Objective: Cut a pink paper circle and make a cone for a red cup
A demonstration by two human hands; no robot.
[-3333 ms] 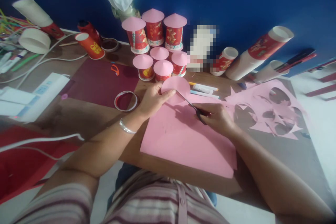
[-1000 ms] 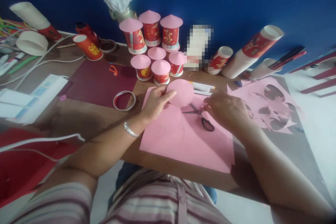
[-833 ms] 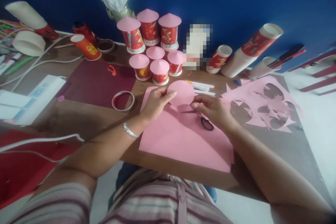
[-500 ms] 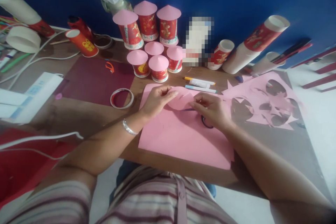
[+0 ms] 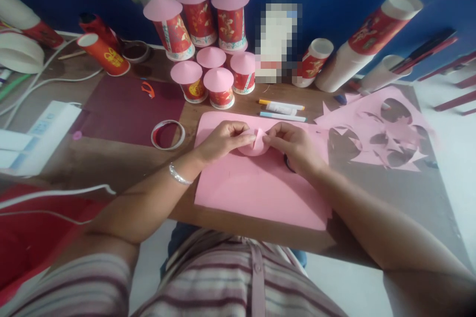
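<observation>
Between both hands is a pink paper circle (image 5: 256, 148), with a flap of it standing up at a slit near its middle. My left hand (image 5: 226, 139) pinches its left side between thumb and fingers. On the other side, my right hand (image 5: 292, 143) pinches the right edge. Beneath them lies a large pink paper sheet (image 5: 256, 188). Scissors (image 5: 287, 162) rest on that sheet, mostly hidden under my right hand. Behind stand several red paper cups with pink cone roofs (image 5: 218, 84).
A tape roll (image 5: 168, 147) lies left of the sheet near a maroon sheet (image 5: 126, 119). Markers (image 5: 282, 108) are behind it. Cut pink scraps (image 5: 375, 131) spread at the right. Stacked cups (image 5: 372, 44) lean by the blue wall. White cables (image 5: 55, 198) cross the left.
My hands have drawn closer together on the paper circle, and its slit edges now lift into a raised flap. The whole view has shifted slightly.
</observation>
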